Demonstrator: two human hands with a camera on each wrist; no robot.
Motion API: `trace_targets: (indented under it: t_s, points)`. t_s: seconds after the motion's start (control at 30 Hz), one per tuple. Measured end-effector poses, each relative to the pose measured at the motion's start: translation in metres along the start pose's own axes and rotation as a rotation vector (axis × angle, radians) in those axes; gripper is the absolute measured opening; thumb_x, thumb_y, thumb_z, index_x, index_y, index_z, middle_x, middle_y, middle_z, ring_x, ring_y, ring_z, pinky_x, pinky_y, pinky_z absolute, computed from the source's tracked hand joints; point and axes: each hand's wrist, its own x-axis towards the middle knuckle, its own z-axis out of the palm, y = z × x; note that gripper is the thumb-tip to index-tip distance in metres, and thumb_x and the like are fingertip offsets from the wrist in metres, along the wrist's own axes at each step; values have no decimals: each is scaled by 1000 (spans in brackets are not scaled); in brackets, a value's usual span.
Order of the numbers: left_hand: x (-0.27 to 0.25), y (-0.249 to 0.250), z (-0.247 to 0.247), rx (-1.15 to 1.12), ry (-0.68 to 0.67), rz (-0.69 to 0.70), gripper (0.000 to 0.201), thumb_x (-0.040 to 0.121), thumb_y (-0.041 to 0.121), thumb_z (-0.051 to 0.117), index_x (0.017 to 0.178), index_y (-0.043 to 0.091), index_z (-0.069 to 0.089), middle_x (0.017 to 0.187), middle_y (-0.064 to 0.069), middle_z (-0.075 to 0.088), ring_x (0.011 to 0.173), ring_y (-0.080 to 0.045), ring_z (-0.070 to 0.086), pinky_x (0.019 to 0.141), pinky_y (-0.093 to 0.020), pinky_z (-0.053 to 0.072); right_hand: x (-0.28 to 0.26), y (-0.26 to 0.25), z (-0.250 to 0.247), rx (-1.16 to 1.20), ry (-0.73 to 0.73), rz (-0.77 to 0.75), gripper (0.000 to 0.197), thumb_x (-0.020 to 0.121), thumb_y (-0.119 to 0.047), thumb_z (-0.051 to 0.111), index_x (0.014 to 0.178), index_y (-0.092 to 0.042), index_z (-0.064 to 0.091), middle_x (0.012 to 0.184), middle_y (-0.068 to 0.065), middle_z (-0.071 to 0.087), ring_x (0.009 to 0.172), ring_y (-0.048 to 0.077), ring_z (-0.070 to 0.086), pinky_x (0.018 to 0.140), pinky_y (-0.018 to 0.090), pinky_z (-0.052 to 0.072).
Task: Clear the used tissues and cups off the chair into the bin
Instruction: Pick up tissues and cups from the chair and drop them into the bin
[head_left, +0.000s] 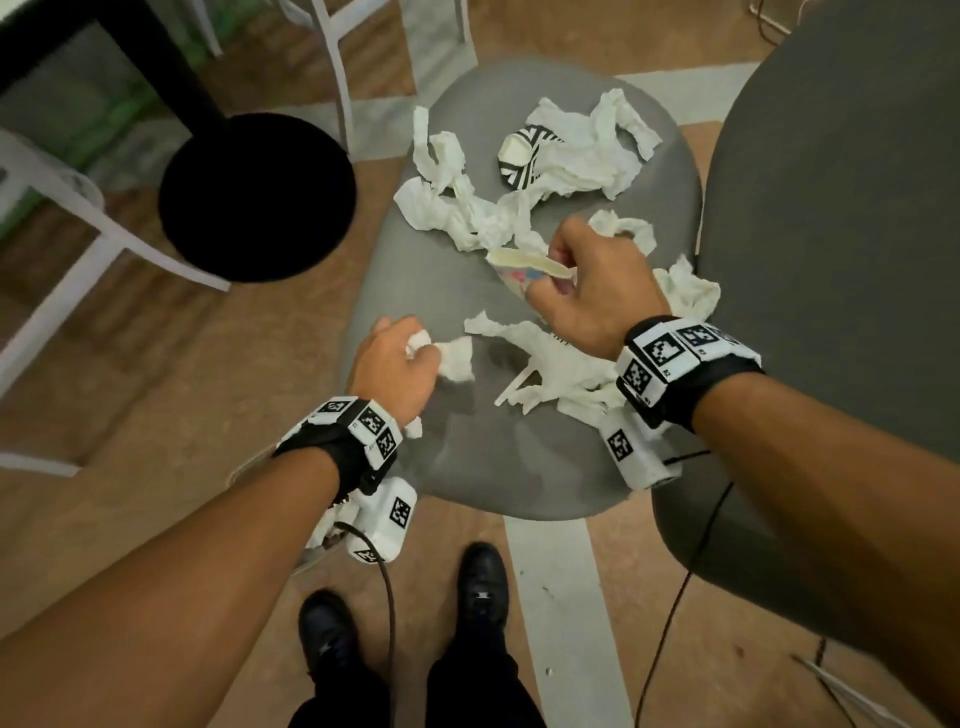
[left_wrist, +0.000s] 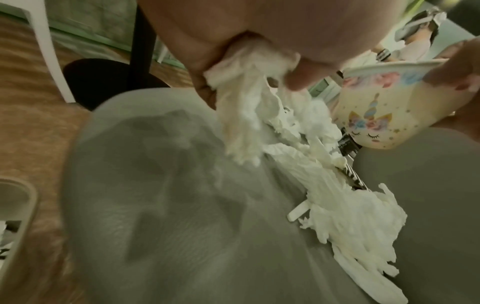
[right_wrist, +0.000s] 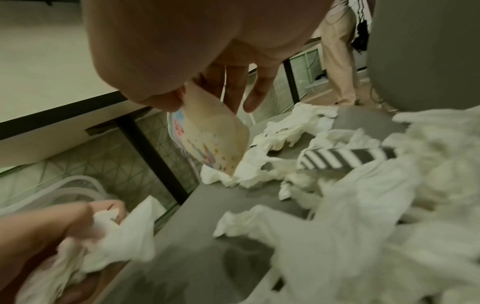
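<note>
My left hand (head_left: 395, 358) is curled round a crumpled tissue (head_left: 452, 356), which trails out from between my fingers (left_wrist: 298, 80) over the near-left part of the grey chair seat (head_left: 467, 467). My right hand (head_left: 587, 291) pinches the rim of a unicorn paper cup (left_wrist: 376, 115), tilted, its lower edge just above the litter. Just beyond my right fingers (right_wrist: 233, 90) lies a long heap of tissues (head_left: 467, 208), and past that a black-and-white striped cup (head_left: 519, 156) on its side, half wrapped in another tissue (head_left: 597, 140). Between my two hands a torn tissue (head_left: 540, 358) spreads under my right wrist, with more scraps (head_left: 691, 291) to the right of that hand, at the seat's edge where it meets a second grey chair (head_left: 841, 208). To the left of my left fingers the seat ends and wooden floor (head_left: 156, 415) opens, with a black round table base (head_left: 257, 197) and white chair legs (head_left: 104, 249) further out. The near part of the seat, below my left hand, is bare fabric. A pale container rim (left_wrist: 18, 205) shows low on the left in the left wrist view; I cannot tell whether it is the bin.
</note>
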Motion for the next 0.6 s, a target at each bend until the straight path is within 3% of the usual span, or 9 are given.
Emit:
trace_targets:
  t_s: [0.1,0.2,0.27,0.3,0.37,0.43,0.47,0.53,0.6]
  points:
    - [-7,-16,-15,-50,94,-80,35,88,33,60,66,10,46,73,-6,51,67,-28,49,61,-31,28,-10,-35,19,66,-9,-36,35,84,-50,57,91,-18,47,66,-4,57,63,25,53,56,33,37]
    - [-16,-50,-33,-246,77,-214,6,97,21,52,103,22,51,92,-10,66,68,-32,68,53,-35,52,-18,-73,47,150,-25,-65,32,82,-47,51,96,-20,45,72,-3,57,70,27,54,62,36,44]
    - [-23,-74,-43,-308,60,-266,25,99,17,46,121,28,47,96,-10,68,69,-39,71,50,-36,53,-22,-94,67,204,-30,-67,27,87,-39,53,102,-18,46,79,2,62,72,28,57,66,40,49]
    - [-27,-86,-51,-250,83,-256,23,99,19,46,121,22,53,93,-13,69,73,-41,70,54,-35,51,-24,-106,81,230,-42,-70,25,90,-36,53,104,-17,46,80,4,64,72,28,59,66,41,50]
    - [-38,-112,-66,-116,153,-248,31,101,29,48,102,5,67,86,-21,69,79,-40,67,62,-32,44,-31,-129,111,271,-73,-73,25,94,-37,50,104,-15,45,80,6,67,70,29,61,63,44,51]
    - [-49,-136,-74,-140,149,-331,51,96,48,50,76,5,69,73,-19,68,74,-37,65,62,-36,43,-38,-146,140,291,-102,-75,28,96,-41,47,102,-14,42,80,7,68,69,30,63,61,46,52]
    - [-55,-155,-77,-139,123,-395,57,90,58,51,70,8,69,69,-14,68,72,-35,65,65,-37,47,-43,-156,158,295,-135,-77,28,96,-43,47,100,-15,41,80,7,68,69,30,64,61,46,52]
    - [-63,-189,-81,-122,47,-505,55,81,68,48,74,19,73,73,-5,71,75,-29,66,73,-36,53,-52,-170,192,288,-215,-68,28,97,-46,45,97,-19,38,82,6,68,71,29,65,61,45,53]
    - [-68,-216,-80,-111,-1,-512,58,90,59,43,80,11,72,79,-12,71,78,-32,65,71,-36,50,-60,-175,220,271,-280,-54,28,98,-47,46,96,-20,37,84,6,68,72,29,65,59,42,51]
